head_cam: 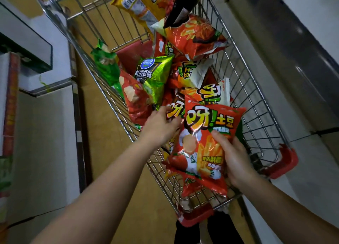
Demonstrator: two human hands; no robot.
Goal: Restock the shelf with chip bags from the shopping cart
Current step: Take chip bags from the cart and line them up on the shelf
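A wire shopping cart (260, 104) stands in front of me with several chip bags piled inside. My right hand (233, 157) grips a red chip bag (201, 144) by its right edge and holds it above the cart's near end. My left hand (161, 124) reaches into the cart, its fingers curled on another red bag (176, 110) that lies partly under the held one. A green bag (154, 77) and a darker red bag (137, 100) lie to the left of that. Orange-red bags (194, 38) and a yellow bag (139, 3) fill the far end.
White shelf units (42, 115) run along the left, with a glass-edged ledge (27, 42) higher up. A pale wall (302, 78) lies along the right. The cart has red corner bumpers (282, 163). Tan floor (95, 133) shows between the cart and the shelves.
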